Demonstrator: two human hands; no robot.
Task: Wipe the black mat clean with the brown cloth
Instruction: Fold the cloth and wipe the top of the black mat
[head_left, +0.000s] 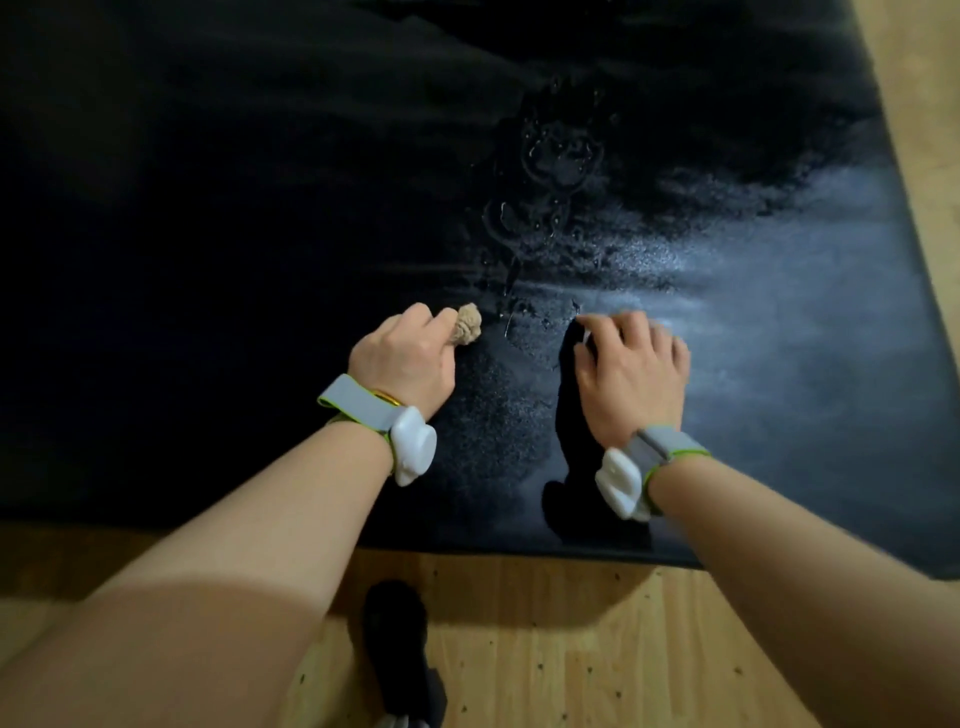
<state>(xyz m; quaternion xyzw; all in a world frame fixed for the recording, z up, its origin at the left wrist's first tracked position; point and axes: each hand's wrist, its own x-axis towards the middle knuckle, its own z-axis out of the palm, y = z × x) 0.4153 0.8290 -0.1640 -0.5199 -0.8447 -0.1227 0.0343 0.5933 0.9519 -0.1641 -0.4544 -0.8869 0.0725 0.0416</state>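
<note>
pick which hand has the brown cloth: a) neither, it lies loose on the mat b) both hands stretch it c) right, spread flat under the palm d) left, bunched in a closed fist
d: the left hand is closed in a fist grip around the bunched brown cloth, while the right hand presses flat on the black mat.

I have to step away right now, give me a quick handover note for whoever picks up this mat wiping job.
Left hand: closed around the bunched brown cloth, which pokes out past the fingers, on or just above the black mat.
Right hand: pressed on the mat, palm down, with something white barely showing under it.
Done: wet smears and streaks mark the middle and right of the mat.
Left: droplets remain ahead of the hands; the left part looks dark, unclear if wiped.
</note>
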